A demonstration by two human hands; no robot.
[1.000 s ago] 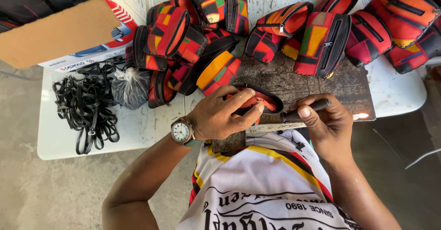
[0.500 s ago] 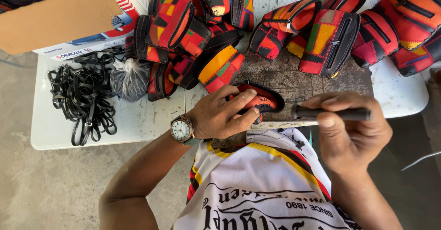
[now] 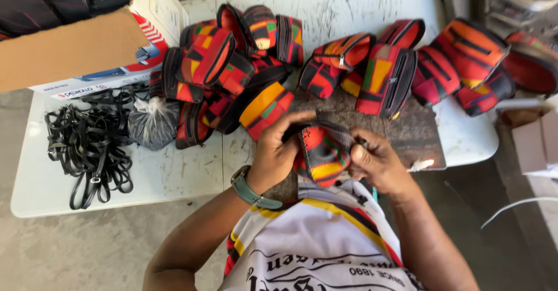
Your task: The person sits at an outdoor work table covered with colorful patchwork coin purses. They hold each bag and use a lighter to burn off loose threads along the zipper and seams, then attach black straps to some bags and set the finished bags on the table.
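Head view showed both hands closed on one small pouch (image 3: 321,154), a rounded bag of red, black, yellow and green patterned cloth with a black zip band along its edge. It was held just above the dark worn board (image 3: 418,137) at the near edge of the white table (image 3: 174,177), close against the person's striped shirt (image 3: 317,233).

The left hand (image 3: 278,151), with a green-strapped watch (image 3: 247,187) at the wrist, curled over the pouch's left side; its fingers (image 3: 296,119) were pressed together and hooked over the top rim, thumb hidden behind. The right hand (image 3: 375,160) gripped the opposite side, fingers bunched and pinching the black edge. Whether anything else lay inside that grip could not be told.

Beyond the fingertips lay a heap of similar pouches (image 3: 232,70), and further to the right of the right hand a row of more pouches (image 3: 442,70). Well to the left of the left hand sat a tangle of black straps (image 3: 87,145) and a knotted dark plastic bag (image 3: 152,125), with a cardboard box (image 3: 64,47) beyond them.

The pouch looked light and soft, cloth that would give and fold under the fingers rather than keep its form, and not likely to slip or break. The stiffer zip band and seamed rim seemed the best places to hold, one hand at each side, as the cloth panels would only buckle.
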